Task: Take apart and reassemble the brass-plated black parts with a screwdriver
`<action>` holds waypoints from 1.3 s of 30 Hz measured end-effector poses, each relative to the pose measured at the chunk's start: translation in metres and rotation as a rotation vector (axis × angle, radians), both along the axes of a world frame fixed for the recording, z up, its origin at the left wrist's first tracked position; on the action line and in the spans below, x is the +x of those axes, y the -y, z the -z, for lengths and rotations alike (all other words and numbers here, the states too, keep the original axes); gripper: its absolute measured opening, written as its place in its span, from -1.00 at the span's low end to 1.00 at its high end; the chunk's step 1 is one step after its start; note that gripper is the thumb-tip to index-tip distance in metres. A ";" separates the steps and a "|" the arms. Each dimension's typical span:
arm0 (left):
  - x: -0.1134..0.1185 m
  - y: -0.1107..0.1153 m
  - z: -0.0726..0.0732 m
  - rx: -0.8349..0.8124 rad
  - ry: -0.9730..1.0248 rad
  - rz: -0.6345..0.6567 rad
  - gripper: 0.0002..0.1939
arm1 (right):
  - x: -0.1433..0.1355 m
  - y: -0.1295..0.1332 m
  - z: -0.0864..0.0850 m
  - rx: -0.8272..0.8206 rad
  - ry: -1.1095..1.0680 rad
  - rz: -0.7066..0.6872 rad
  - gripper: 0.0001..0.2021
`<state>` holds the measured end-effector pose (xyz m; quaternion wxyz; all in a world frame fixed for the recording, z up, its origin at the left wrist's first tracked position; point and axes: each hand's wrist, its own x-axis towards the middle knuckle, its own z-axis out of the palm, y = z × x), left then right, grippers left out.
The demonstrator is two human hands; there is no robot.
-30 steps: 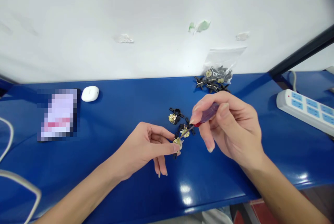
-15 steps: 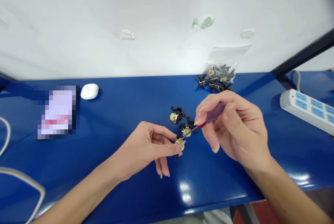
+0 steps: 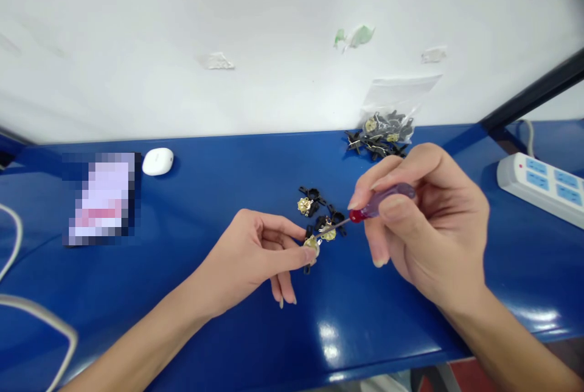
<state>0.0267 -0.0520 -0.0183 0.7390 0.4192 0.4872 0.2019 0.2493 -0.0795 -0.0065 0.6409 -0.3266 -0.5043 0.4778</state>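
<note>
Between the thumb and fingers of my left hand (image 3: 262, 255) is a small part with a brass-coloured disc and black plastic pieces (image 3: 311, 248). My right hand (image 3: 424, 221) grips a screwdriver (image 3: 385, 197) with a purple translucent handle and a red collar. Its thin shaft slants down to the left, and the tip is at the upper edge of the brass disc; whether it sits in a screw is too small to tell. Just behind, similar black and brass parts (image 3: 305, 206) lie on the blue table (image 3: 228, 179).
A clear plastic bag (image 3: 395, 109) of similar parts leans on the white wall, with loose black pieces (image 3: 376, 147) before it. A white power strip (image 3: 542, 182) lies at right. At left are a blurred phone (image 3: 103, 200), a white earphone case (image 3: 157, 161) and a pale cable (image 3: 45, 313).
My right hand has shifted right, and more of the screwdriver's handle shows, held at a flatter slant. My left hand and its part have barely moved.
</note>
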 end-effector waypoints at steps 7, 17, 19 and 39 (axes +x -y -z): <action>-0.002 0.002 -0.006 0.103 -0.044 -0.079 -0.66 | -0.001 0.006 0.000 0.063 0.029 -0.135 -0.83; 0.002 0.006 -0.004 0.162 -0.044 -0.133 -0.73 | 0.002 0.003 0.004 0.161 0.097 0.014 -0.84; 0.002 0.004 -0.001 0.155 -0.038 -0.135 -0.72 | 0.001 0.003 0.007 0.171 0.109 0.023 -0.81; -0.002 -0.002 -0.003 0.128 -0.010 -0.143 -0.76 | -0.001 -0.003 0.001 0.090 0.041 0.028 -0.85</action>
